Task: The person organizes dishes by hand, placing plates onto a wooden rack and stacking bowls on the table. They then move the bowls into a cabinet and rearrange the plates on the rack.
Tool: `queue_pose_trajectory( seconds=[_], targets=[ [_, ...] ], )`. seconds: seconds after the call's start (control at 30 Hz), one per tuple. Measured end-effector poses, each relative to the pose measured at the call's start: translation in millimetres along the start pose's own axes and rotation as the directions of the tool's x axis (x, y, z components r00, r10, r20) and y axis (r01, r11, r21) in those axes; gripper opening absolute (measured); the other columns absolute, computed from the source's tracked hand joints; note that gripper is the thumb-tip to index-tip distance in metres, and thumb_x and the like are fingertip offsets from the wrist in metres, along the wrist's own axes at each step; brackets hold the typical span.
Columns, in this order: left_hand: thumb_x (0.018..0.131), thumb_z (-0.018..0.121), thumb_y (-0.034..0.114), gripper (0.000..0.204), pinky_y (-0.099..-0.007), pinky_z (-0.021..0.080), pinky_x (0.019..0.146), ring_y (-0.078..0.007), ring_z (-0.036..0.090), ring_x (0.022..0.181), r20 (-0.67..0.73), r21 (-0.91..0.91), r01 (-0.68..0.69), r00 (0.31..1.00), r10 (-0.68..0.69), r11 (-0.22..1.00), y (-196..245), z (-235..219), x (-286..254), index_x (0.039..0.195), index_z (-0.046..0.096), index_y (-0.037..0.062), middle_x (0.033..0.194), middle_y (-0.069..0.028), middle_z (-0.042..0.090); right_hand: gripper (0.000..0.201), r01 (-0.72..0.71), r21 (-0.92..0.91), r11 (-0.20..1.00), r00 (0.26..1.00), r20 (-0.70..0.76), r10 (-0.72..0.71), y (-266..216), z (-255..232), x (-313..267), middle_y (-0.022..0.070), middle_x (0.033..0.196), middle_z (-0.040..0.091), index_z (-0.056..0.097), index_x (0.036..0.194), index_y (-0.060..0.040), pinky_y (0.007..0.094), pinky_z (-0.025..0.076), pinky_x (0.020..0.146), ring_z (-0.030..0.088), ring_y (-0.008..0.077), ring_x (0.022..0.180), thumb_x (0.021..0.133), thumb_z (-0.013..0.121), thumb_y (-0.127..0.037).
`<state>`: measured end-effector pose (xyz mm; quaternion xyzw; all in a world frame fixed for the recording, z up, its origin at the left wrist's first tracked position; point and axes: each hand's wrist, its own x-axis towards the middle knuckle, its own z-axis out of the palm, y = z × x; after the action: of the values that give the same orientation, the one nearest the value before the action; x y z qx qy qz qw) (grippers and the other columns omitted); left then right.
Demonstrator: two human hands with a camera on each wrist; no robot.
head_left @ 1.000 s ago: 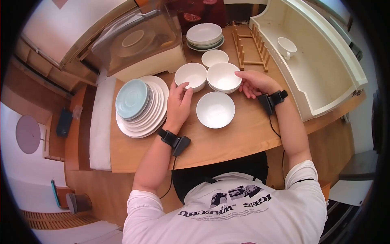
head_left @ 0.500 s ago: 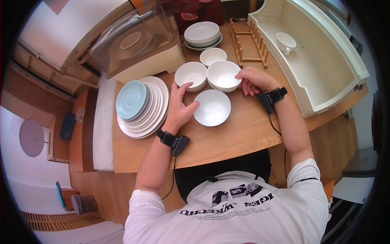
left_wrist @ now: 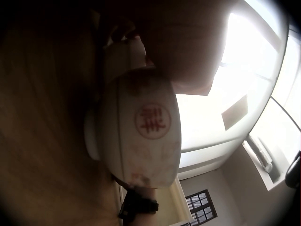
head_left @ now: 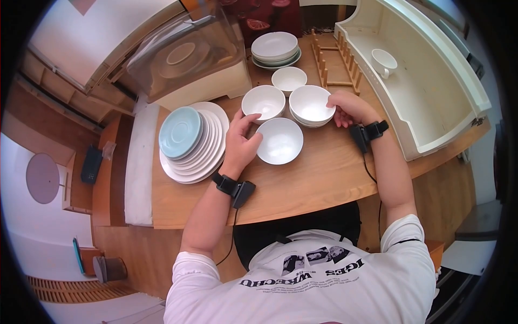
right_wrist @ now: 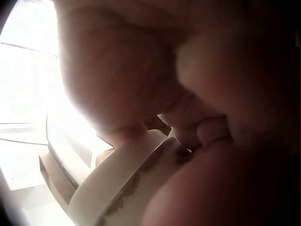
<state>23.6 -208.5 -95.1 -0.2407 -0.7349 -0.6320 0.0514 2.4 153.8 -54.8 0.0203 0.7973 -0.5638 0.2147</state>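
Two white bowls, the left bowl (head_left: 264, 101) and the front bowl (head_left: 280, 141), stand beside my left hand (head_left: 240, 143). Its fingers touch the left bowl's near side, and its thumb lies at the front bowl's left rim. My right hand (head_left: 353, 108) grips the right bowl stack (head_left: 312, 103), thumb over the rim and fingers curled at the outer side. A small bowl (head_left: 289, 79) stands behind them. The left wrist view shows a bowl's outer wall (left_wrist: 146, 127) with a red mark; in the right wrist view the right hand (right_wrist: 188, 94) touches a bowl's side (right_wrist: 127, 183).
Stacked plates with a blue plate (head_left: 181, 132) on top stand at left. Further back are stacked dishes (head_left: 274, 46), a wooden rack (head_left: 341, 83) and a lidded box (head_left: 189, 62). A large cream container (head_left: 415, 102) holding a cup (head_left: 383, 61) stands at right.
The front bowl has shifted left, closer beneath the left bowl. The right stack has moved slightly right with my right hand, and a gap now separates it from the left bowl.
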Motion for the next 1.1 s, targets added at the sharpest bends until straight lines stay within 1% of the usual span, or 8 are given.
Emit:
queue_pose_trajectory(
  seconds=[0.17,0.37,0.57,0.67,0.77,0.87,0.97,1.1],
  targets=[
    [0.080,0.057,-0.009,0.053,-0.0360,0.042,0.119,-0.0299,0.053,0.142,0.051,-0.029,0.036,0.998,-0.035,0.999,5.5,0.5,-0.1,0.132,0.065,-0.0084,0.158,-0.0223,0.047,0.032,-0.024,-0.138,0.990,0.990,-0.140,0.005,-20.0,-2.3,-18.8,0.0113,0.064,0.069,0.069,0.095,0.0018,0.0279,0.040,0.038,0.060,0.0153,0.044,0.091,0.060,-0.029],
    [0.079,0.057,-0.010,0.054,-0.0347,0.042,0.118,-0.0289,0.053,0.143,0.062,-0.077,0.028,0.998,-0.024,0.997,2.1,0.5,-1.1,0.133,0.066,-0.0078,0.161,-0.0226,0.044,0.024,0.080,-0.040,0.996,0.990,-0.117,-0.084,-11.5,-3.5,-13.0,0.0100,0.064,0.069,0.070,0.096,0.0019,0.0274,0.041,0.038,0.060,0.0141,0.045,0.090,0.062,-0.020],
    [0.078,0.059,-0.004,0.052,-0.0364,0.044,0.116,-0.0316,0.056,0.139,0.060,-0.008,-0.012,0.998,0.012,1.000,-0.3,-1.3,-1.0,0.129,0.070,-0.0020,0.158,-0.0238,0.049,0.020,0.072,-0.074,0.995,0.985,-0.149,-0.082,-10.7,-12.1,-13.1,0.0073,0.061,0.065,0.069,0.094,0.0009,0.0240,0.039,0.035,0.057,0.0108,0.041,0.092,0.063,-0.018],
    [0.076,0.060,-0.002,0.051,-0.0388,0.044,0.116,-0.0349,0.058,0.136,0.056,0.023,-0.065,0.996,0.064,0.998,-3.3,-0.3,-1.1,0.126,0.071,-0.0003,0.154,-0.0250,0.053,0.020,0.141,0.187,0.972,0.985,-0.125,-0.119,-7.4,-19.0,-12.0,0.0070,0.062,0.065,0.069,0.094,0.0008,0.0232,0.038,0.034,0.055,0.0099,0.041,0.091,0.065,-0.018],
    [0.078,0.050,-0.011,0.060,-0.0384,0.040,0.123,-0.0264,0.051,0.145,0.179,0.019,-0.072,0.982,0.068,0.997,-4.1,-3.9,0.8,0.136,0.064,-0.0069,0.161,-0.0181,0.044,0.017,0.260,0.365,0.894,0.963,-0.171,-0.210,-11.2,-6.9,-9.6,0.0078,0.063,0.066,0.069,0.093,-0.0021,0.0232,0.036,0.034,0.056,0.0107,0.042,0.091,0.068,-0.019],
    [0.077,0.050,-0.011,0.063,-0.0391,0.040,0.123,-0.0267,0.053,0.143,0.239,-0.030,-0.074,0.968,0.079,0.997,3.9,-2.1,-0.2,0.138,0.064,-0.0052,0.163,-0.0187,0.044,0.017,0.342,0.399,0.851,0.939,-0.187,-0.289,-17.6,15.4,-6.3,0.0067,0.066,0.066,0.069,0.095,-0.0034,0.0233,0.036,0.034,0.057,0.0101,0.043,0.092,0.070,-0.020],
    [0.077,0.050,-0.010,0.066,-0.0391,0.040,0.122,-0.0262,0.055,0.141,0.256,-0.105,-0.013,0.966,0.040,0.994,4.8,1.6,-4.0,0.140,0.063,-0.0038,0.164,-0.0193,0.045,0.017,0.313,0.337,0.888,0.946,-0.197,-0.259,-27.8,36.0,-7.0,0.0060,0.066,0.066,0.069,0.095,-0.0026,0.0240,0.035,0.034,0.055,0.0092,0.043,0.095,0.067,-0.019],
    [0.078,0.056,-0.002,0.063,-0.0383,0.044,0.117,-0.0271,0.057,0.139,0.266,-0.119,-0.025,0.962,0.056,0.993,16.4,4.4,-5.2,0.140,0.065,-0.0011,0.156,-0.0206,0.054,0.017,0.294,0.237,0.926,0.947,-0.202,-0.249,-37.6,51.2,-11.4,0.0066,0.066,0.065,0.068,0.096,0.0004,0.0247,0.036,0.034,0.051,0.0090,0.042,0.094,0.062,-0.015]
  ],
)
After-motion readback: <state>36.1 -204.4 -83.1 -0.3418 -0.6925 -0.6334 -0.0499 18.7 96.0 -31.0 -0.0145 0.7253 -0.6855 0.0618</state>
